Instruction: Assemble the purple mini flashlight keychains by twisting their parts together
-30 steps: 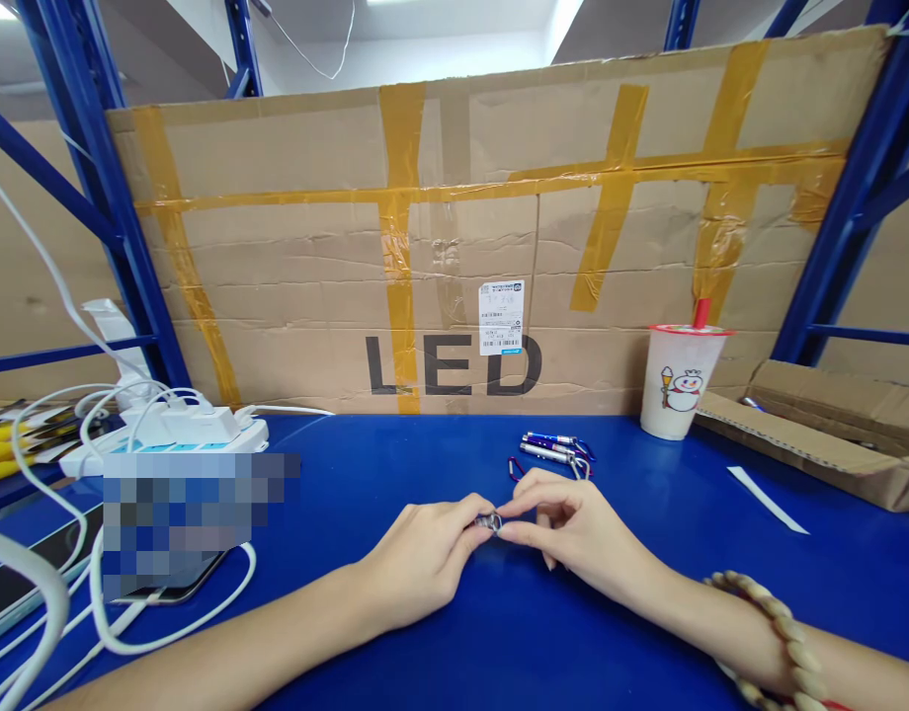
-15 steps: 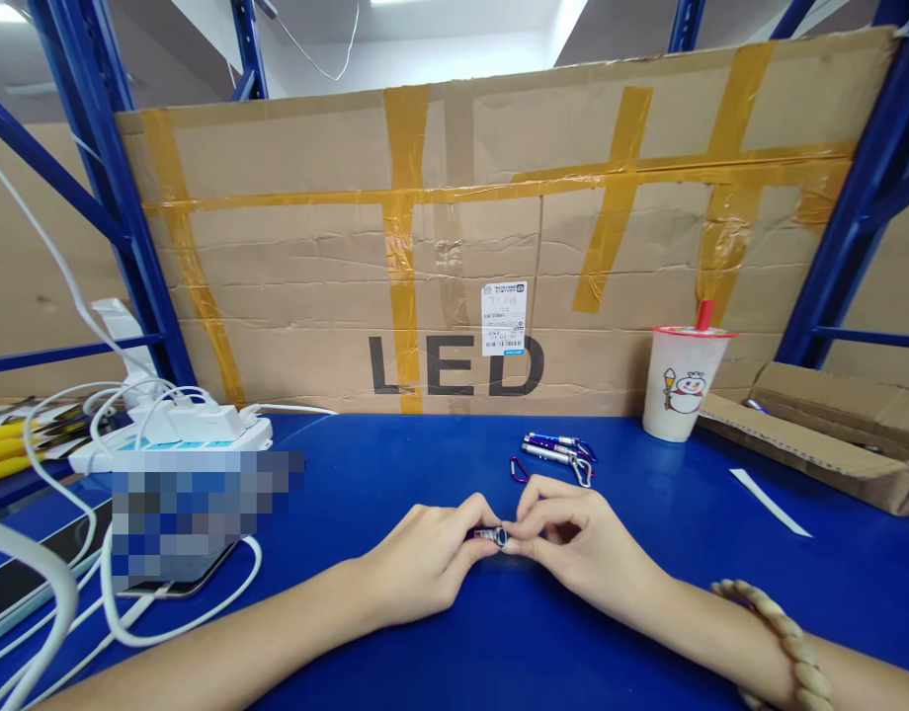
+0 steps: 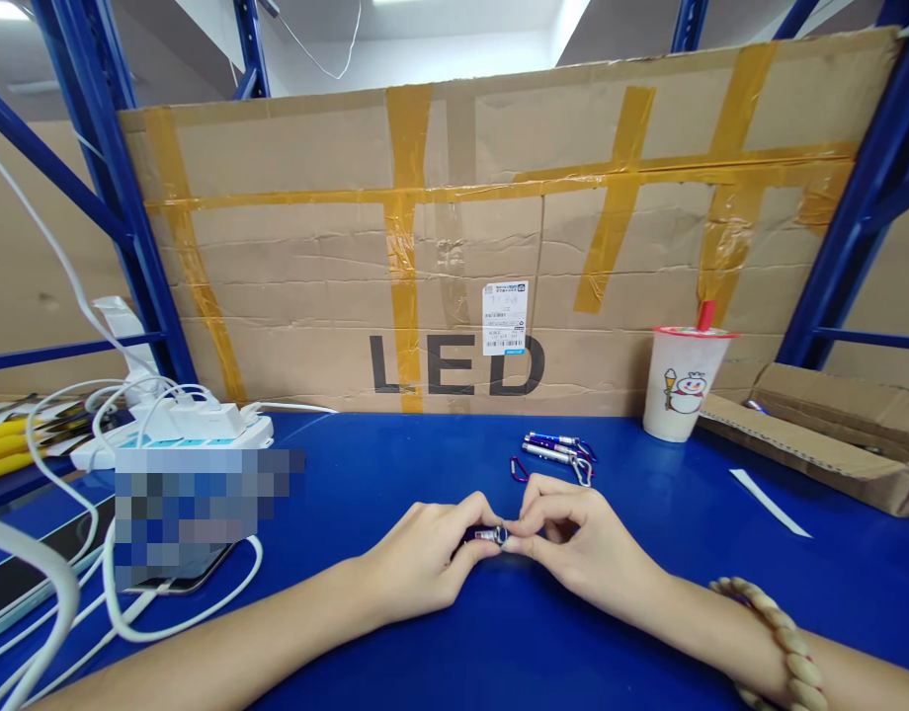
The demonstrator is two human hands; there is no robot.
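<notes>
Low over the blue table, my left hand [image 3: 432,553] pinches a small metal keychain flashlight [image 3: 490,535] between thumb and fingers, its body partly covered by them. The round silver end points right. My right hand [image 3: 569,528] is closed in a pinch at that end, thumb and fingertips on it; whether a smaller part sits between them I cannot tell. Just beyond the right hand lie several similar keychain flashlights [image 3: 554,452], silver and blue, with carabiner clips. A loose dark red carabiner [image 3: 519,469] rests to their left.
A lidded cup [image 3: 684,385] with a red straw stands at back right, beside an open cardboard box [image 3: 832,449]. A white strip [image 3: 770,504] lies before them. Left are a power strip [image 3: 251,436], white cables [image 3: 256,573] and phones. A large cardboard sheet [image 3: 313,296] closes the back.
Both hands stay almost where they were, still pinching the small flashlight, with only a very slight shift of the fingers. Nothing else on the table has moved.
</notes>
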